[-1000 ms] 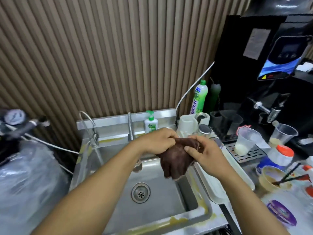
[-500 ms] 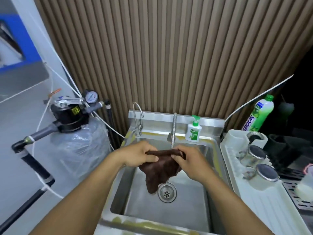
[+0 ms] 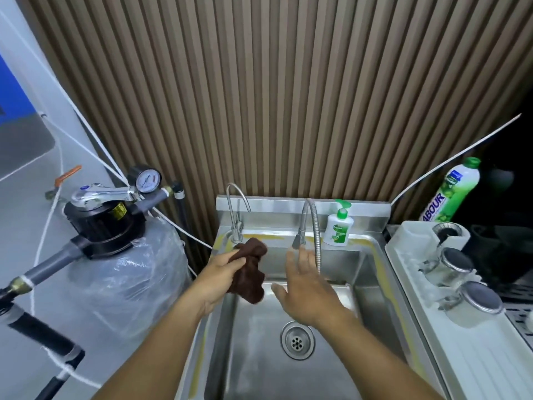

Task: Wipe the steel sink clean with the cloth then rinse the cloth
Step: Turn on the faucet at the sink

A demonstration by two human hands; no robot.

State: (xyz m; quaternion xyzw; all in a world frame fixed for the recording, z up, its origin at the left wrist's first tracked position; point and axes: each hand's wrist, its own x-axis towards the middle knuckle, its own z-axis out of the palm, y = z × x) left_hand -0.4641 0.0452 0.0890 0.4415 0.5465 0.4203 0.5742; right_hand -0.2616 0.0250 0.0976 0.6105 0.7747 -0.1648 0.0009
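- Left hand [image 3: 219,272]: grips bunched brown cloth [image 3: 249,272] above steel sink [image 3: 372,272], left rear corner.
- Right hand [image 3: 305,293]: fingers spread, holding nothing, beside cloth, below flexible faucet [image 3: 313,226].

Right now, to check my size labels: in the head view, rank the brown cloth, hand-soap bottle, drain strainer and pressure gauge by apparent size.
1. brown cloth
2. hand-soap bottle and drain strainer: too alike to rank
3. pressure gauge
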